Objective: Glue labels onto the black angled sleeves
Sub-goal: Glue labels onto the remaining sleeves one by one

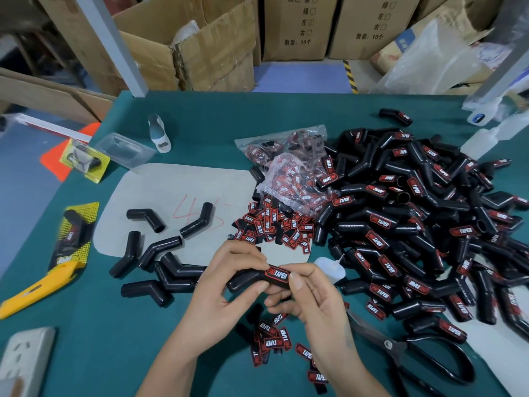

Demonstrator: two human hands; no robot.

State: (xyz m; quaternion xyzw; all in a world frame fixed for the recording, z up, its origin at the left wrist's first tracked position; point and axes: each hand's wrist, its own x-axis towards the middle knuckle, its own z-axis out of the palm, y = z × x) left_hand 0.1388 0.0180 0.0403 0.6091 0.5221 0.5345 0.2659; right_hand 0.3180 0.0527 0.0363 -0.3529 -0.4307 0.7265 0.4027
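Two hands, left (229, 277) and right (312, 293), pinching one sleeve (252, 277) near tabletop's front edge, thumbs pressing label (277, 274) flat, probably to seat glue.

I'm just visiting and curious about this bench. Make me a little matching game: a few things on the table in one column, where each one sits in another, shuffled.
Things:
1. yellow utility knife
2. black scissors
3. unlabelled sleeves
4. sleeve being labelled

Places:
A. near right edge of the table
B. held in the left hand and the right hand
C. near left edge of the table
D. loose group left of the hands

Pairs: 1-C, 2-A, 3-D, 4-B
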